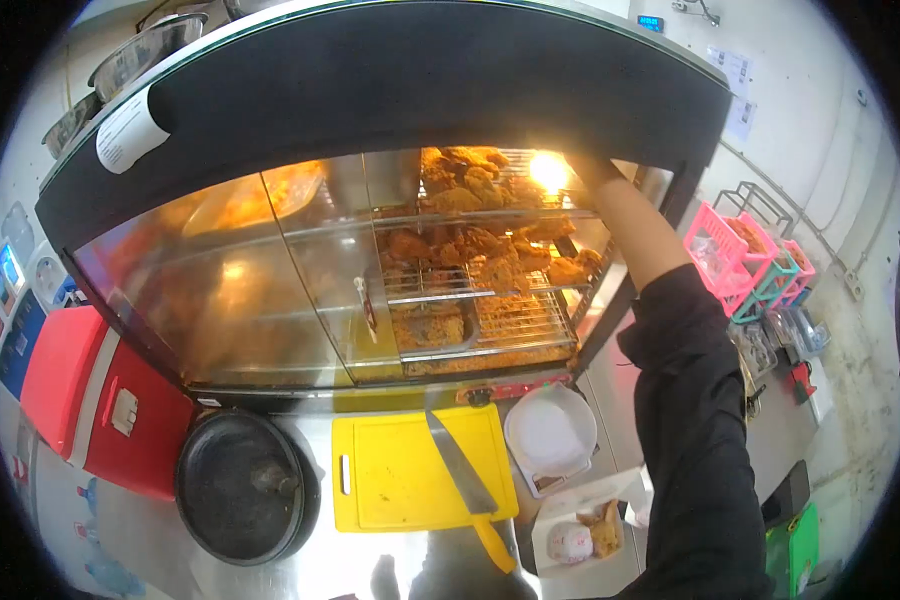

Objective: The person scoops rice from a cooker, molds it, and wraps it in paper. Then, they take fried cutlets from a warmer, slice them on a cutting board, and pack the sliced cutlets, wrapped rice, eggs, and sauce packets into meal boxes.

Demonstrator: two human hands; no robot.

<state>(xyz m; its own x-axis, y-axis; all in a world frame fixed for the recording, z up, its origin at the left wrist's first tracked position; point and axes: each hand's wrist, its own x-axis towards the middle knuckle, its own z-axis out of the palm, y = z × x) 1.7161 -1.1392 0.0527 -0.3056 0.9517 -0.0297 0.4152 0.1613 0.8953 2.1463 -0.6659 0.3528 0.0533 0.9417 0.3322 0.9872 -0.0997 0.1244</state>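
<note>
My right arm, in a dark sleeve, reaches up into the glass display warmer (300, 290). My right hand (592, 170) is near the lamp at the upper right, its fingers hidden by glare and the dark top panel; what it holds, if anything, does not show. Fried chicken pieces (480, 190) lie on the top rack beside it, with more fried chicken (500, 260) on the rack below. Left of my sleeve, an open paper box (555, 575) contains a white wrapped bundle (570, 542) and a piece of fried chicken (605, 528). My left hand is out of view.
A knife (460, 465) with a yellow handle lies across the yellow cutting board (380, 470). Left of it sit a black stone mortar (235, 490) and a red cooler box (135, 420). A white round container (552, 435) stands right; pink baskets (715, 255) are farther right.
</note>
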